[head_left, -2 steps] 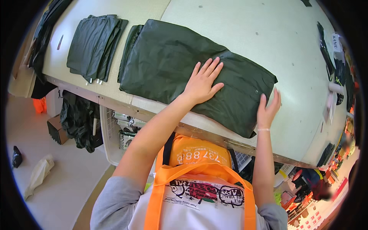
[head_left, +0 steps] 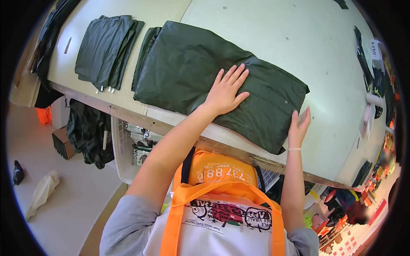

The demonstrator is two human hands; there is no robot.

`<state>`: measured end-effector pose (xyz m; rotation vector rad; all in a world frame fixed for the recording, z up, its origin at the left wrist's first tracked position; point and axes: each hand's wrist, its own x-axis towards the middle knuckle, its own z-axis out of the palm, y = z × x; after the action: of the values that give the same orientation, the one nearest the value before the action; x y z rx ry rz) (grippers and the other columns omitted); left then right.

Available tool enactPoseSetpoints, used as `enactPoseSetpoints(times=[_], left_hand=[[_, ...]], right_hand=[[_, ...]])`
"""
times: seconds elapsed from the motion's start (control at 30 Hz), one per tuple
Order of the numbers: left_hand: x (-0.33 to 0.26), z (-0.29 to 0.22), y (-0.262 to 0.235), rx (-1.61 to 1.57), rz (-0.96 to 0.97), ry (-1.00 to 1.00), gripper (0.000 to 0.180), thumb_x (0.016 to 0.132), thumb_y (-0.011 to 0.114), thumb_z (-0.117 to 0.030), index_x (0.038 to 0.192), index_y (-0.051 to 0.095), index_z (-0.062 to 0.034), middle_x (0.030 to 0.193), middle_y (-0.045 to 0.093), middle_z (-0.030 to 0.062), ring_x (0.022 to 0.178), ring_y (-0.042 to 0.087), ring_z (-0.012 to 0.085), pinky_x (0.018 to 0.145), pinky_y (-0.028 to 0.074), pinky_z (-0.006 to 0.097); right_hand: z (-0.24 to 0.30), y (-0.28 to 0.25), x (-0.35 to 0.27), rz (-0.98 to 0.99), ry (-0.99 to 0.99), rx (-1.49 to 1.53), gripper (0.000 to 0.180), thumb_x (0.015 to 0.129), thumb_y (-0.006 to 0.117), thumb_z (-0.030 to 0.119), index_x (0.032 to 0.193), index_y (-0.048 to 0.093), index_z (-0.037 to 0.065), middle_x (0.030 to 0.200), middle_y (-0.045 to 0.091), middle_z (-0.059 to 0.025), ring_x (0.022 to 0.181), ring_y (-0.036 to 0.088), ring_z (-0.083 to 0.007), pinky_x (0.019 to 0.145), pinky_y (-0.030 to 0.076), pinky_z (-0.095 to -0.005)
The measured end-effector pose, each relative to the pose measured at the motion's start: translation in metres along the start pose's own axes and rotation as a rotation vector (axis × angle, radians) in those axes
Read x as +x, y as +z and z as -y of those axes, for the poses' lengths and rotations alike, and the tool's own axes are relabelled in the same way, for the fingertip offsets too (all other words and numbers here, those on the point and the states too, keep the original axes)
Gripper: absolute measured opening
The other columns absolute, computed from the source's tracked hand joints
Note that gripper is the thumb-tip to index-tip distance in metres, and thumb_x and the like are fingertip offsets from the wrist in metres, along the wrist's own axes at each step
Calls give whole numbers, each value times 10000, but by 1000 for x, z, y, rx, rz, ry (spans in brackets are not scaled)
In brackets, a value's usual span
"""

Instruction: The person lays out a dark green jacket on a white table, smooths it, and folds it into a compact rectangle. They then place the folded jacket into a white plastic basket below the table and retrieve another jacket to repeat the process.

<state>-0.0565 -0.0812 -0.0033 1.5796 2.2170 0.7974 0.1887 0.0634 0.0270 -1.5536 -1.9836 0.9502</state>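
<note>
hands apart, the flat left hand (head_left: 226, 94) should press the dark green fabric (head_left: 192, 64) lightly while the uncurled right hand (head_left: 297, 130) evens its end.

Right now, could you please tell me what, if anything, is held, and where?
Nothing appears held: the left hand lies flat on the dark green fabric; the right hand, open, is at its right edge.

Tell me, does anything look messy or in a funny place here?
Yes: on the floor at the left, a pale crumpled thing, perhaps cloth, and a small dark bundle lie loose. That looks odd because the dark green fabric under the left hand lies neatly folded on the table.
</note>
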Motion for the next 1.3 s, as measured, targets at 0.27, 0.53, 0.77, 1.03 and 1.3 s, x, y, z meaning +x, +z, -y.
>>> enactPoseSetpoints(times=[0.27, 0.53, 0.77, 1.03, 1.3], left_hand=[[0, 29, 1, -529, 139, 82, 617, 954, 429, -382, 1480, 245, -119, 1540, 224, 89, 1425, 184, 240, 1147, 79, 459], [-59, 32, 25, -1462, -12, -261, 564, 954, 449, -353, 1426, 301, -81, 1455, 300, 90, 1344, 280, 225, 1105, 181, 417], [-70, 36, 32, -1553, -155, -398, 502, 954, 456, -338, 1367, 377, -62, 1364, 388, 88, 1270, 359, 218, 1062, 245, 395], [-63, 23, 22, -1517, -184, -480, 444, 954, 464, -320, 1300, 463, -41, 1261, 489, 86, 1185, 448, 209, 1014, 319, 370], [-67, 14, -24, -1456, -245, -794, 404, 954, 471, -302, 1233, 550, -20, 1158, 591, 83, 1100, 538, 200, 966, 392, 345]], right_hand=[[111, -51, -40, 390, -130, 402, 598, 926, 512, 110, 1467, 265, 41, 1445, 365, -133, 1206, 472, -186, 983, 389, -278], [270, 140, -4, 766, -457, -110, 524, 809, 684, 331, 1183, 557, -14, 883, 668, -190, 802, 641, -305, 723, 503, -347], [236, 148, 27, 420, -1159, -31, 483, 819, 701, 138, 1245, 531, -12, 1041, 637, -100, 930, 610, -215, 831, 480, -341], [84, 99, 55, 688, -204, -13, 447, 965, 503, 369, 1115, 560, -48, 1006, 639, -104, 905, 578, -151, 817, 454, -273], [81, 118, 65, 643, -227, 81, 391, 945, 551, 370, 999, 582, -16, 794, 650, -69, 690, 554, -117, 663, 460, -261]])
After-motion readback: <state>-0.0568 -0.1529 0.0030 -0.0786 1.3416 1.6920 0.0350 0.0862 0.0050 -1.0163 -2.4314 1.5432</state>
